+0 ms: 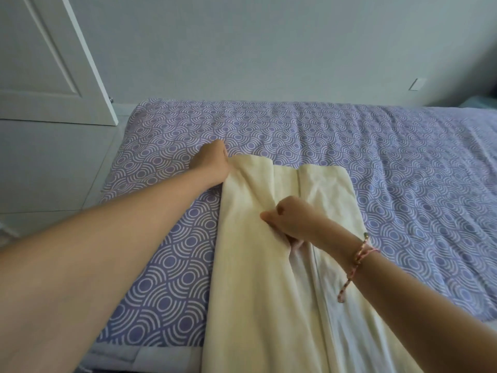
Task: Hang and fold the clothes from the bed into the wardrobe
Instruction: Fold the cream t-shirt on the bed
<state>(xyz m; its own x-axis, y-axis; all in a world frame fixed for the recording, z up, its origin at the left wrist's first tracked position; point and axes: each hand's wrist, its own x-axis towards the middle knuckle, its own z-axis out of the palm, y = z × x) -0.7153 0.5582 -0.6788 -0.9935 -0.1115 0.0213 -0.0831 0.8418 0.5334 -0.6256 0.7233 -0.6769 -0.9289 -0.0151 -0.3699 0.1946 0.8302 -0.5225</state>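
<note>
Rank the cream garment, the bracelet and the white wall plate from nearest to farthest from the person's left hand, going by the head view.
1. cream garment: the left hand holds its far left corner.
2. bracelet: on the other wrist, to the right and closer to the camera.
3. wall plate: on the wall beyond the bed, far right.

Cream garment (258,265), purple arc-patterned bedspread (376,162)

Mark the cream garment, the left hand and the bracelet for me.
cream garment (250,265), head view, its flat left panel.
left hand (212,162), head view, back of the hand.
bracelet (359,254), head view, cord across the right wrist.
</note>
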